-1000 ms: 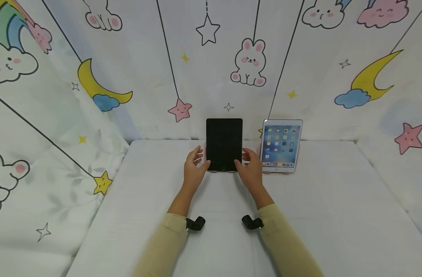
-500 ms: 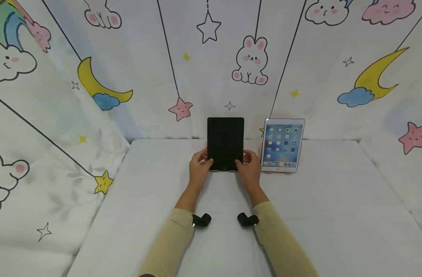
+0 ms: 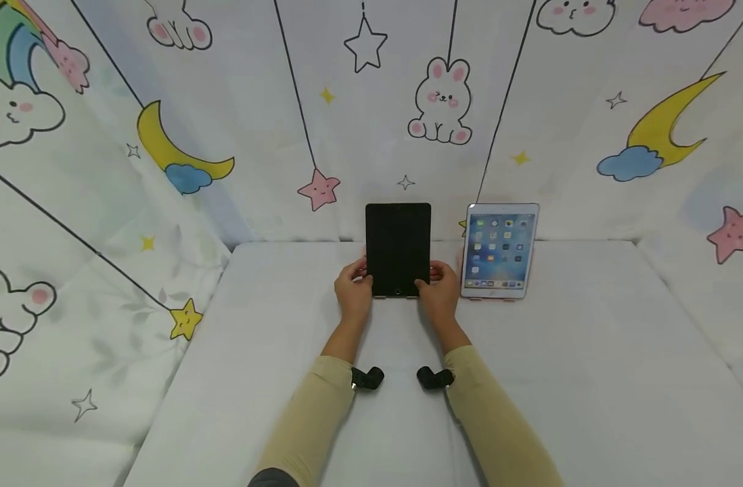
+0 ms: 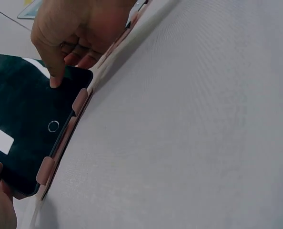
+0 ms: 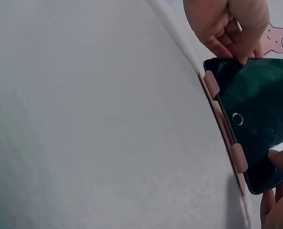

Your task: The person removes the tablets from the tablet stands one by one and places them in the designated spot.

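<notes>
A black tablet [image 3: 398,247] with a dark screen stands propped up in a pink stand [image 5: 239,158], whose two front tabs catch its lower edge. My left hand [image 3: 354,291] grips the tablet's lower left side, thumb on the front face and fingers going behind the edge. On the lower right side my right hand [image 3: 439,291] holds it the same way, its thumb [image 4: 56,78] lying on the glass in the left wrist view. The round home button [image 5: 237,119] shows between the thumbs. The fingertips behind the tablet are partly hidden.
Close to the right hand, a white tablet [image 3: 499,250] with a lit screen of app icons leans in a similar pink stand. Both stand toward the back of a white-covered table [image 3: 225,379]. A cartoon-printed cloth wall [image 3: 256,101] rises behind and at the sides.
My left hand has moved right, from beside the black tablet's edge to gripping it. The right hand has closed in on its side. The view has shifted slightly; the white tablet stays put.
</notes>
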Tool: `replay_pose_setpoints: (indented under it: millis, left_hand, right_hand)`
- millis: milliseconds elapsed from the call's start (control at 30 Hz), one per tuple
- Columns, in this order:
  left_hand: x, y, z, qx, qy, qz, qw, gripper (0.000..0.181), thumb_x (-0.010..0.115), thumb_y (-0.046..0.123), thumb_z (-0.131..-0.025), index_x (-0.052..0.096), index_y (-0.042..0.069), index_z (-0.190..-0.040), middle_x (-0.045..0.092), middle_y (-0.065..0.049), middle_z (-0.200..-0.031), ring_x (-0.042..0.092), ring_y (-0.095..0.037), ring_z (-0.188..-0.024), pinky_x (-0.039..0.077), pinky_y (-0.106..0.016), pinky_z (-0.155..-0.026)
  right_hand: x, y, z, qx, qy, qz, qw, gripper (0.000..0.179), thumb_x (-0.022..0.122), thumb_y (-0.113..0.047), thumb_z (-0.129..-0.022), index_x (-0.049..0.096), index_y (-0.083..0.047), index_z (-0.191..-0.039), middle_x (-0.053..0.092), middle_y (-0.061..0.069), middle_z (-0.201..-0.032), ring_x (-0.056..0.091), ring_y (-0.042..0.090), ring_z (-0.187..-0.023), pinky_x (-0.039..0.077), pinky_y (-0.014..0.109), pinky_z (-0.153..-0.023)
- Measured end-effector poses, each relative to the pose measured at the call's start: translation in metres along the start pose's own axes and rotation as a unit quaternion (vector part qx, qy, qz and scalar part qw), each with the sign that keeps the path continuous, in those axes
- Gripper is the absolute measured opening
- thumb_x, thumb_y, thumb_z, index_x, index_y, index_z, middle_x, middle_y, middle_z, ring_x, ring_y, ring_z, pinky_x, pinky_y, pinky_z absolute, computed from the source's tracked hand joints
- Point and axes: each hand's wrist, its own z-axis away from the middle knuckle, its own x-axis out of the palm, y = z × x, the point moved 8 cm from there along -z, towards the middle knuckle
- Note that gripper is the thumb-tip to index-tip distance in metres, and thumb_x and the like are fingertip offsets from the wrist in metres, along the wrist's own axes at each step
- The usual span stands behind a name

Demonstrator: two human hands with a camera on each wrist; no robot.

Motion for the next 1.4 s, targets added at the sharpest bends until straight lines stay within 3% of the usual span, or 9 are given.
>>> replay_pose_setpoints:
  millis: [167,367,500,633,800,1000,1200,1400]
  left_hand:
    - [-0.012,-0.001,-0.003,0.004,0.011,0.027,0.9996,0.037,0.067,-0.019,-0.083,0.076,-0.002,-0.114,0.071,-0.021,-0.106,0.067,-0.025,-0.095,0.053,-0.012,-0.077]
    - [-0.020,0.001,-0.010,-0.030,-0.027,0.071,0.9967,0.035,0.067,-0.019,-0.084,0.074,-0.004,-0.115,0.068,-0.011,-0.099,0.062,-0.011,-0.091,0.053,-0.012,-0.075]
    - [-0.028,0.011,-0.015,-0.040,-0.046,0.079,0.9950,0.034,0.067,-0.015,-0.087,0.074,-0.001,-0.117,0.067,-0.007,-0.102,0.063,-0.012,-0.095,0.054,-0.012,-0.079]
    - [-0.037,0.020,-0.019,-0.054,-0.048,0.092,0.9931,0.034,0.067,-0.013,-0.088,0.075,0.001,-0.118,0.069,-0.006,-0.105,0.063,-0.014,-0.099,0.056,-0.013,-0.081]
    - [-0.050,0.033,-0.021,-0.062,-0.029,0.127,0.9896,0.034,0.068,-0.015,-0.086,0.074,-0.003,-0.117,0.072,-0.011,-0.107,0.064,-0.018,-0.099,0.057,-0.015,-0.081]
    - [-0.074,0.042,-0.021,-0.058,0.009,0.134,0.9893,0.035,0.069,-0.016,-0.085,0.072,-0.006,-0.119,0.074,-0.006,-0.102,0.066,-0.014,-0.094,0.059,-0.016,-0.080]
    - [-0.109,0.037,-0.023,-0.081,0.041,0.147,0.9850,0.035,0.068,-0.016,-0.085,0.072,-0.006,-0.119,0.076,0.006,-0.092,0.070,-0.008,-0.093,0.059,-0.017,-0.084]
    - [-0.137,0.024,-0.023,-0.115,0.060,0.174,0.9761,0.041,0.066,-0.018,-0.086,0.068,-0.007,-0.126,0.076,0.009,-0.090,0.071,-0.005,-0.094,0.058,-0.017,-0.087]
  right_hand:
    - [0.008,-0.005,0.006,-0.013,-0.026,-0.013,0.9995,0.046,0.077,0.004,-0.083,0.060,0.004,-0.126,0.060,0.019,-0.112,0.057,0.031,-0.104,0.048,0.037,-0.086]
    - [0.011,-0.019,0.010,-0.041,-0.029,-0.046,0.9977,0.045,0.074,0.006,-0.085,0.059,0.002,-0.128,0.060,0.017,-0.112,0.057,0.029,-0.104,0.049,0.037,-0.086]
    - [0.012,-0.035,0.015,-0.060,-0.019,-0.056,0.9965,0.048,0.075,0.006,-0.086,0.059,0.002,-0.131,0.060,0.019,-0.115,0.057,0.030,-0.107,0.050,0.039,-0.087]
    - [0.016,-0.043,0.019,-0.058,-0.013,-0.071,0.9957,0.050,0.075,0.004,-0.087,0.058,0.002,-0.133,0.060,0.018,-0.118,0.056,0.027,-0.106,0.049,0.030,-0.086]
    - [0.025,-0.045,0.022,-0.047,-0.008,-0.099,0.9940,0.050,0.075,0.006,-0.085,0.061,0.000,-0.133,0.062,0.018,-0.116,0.057,0.023,-0.101,0.046,0.016,-0.079]
    - [0.042,-0.054,0.034,-0.056,-0.019,-0.122,0.9908,0.050,0.077,0.007,-0.084,0.064,-0.002,-0.131,0.064,0.017,-0.116,0.060,0.025,-0.102,0.049,0.022,-0.083]
    - [0.066,-0.063,0.052,-0.053,-0.061,-0.159,0.9840,0.054,0.079,0.007,-0.082,0.066,-0.002,-0.133,0.066,0.017,-0.113,0.063,0.023,-0.103,0.056,0.022,-0.089]
    - [0.088,-0.067,0.063,-0.051,-0.101,-0.195,0.9743,0.050,0.079,0.011,-0.080,0.070,-0.002,-0.127,0.066,0.018,-0.109,0.064,0.023,-0.098,0.056,0.017,-0.085]
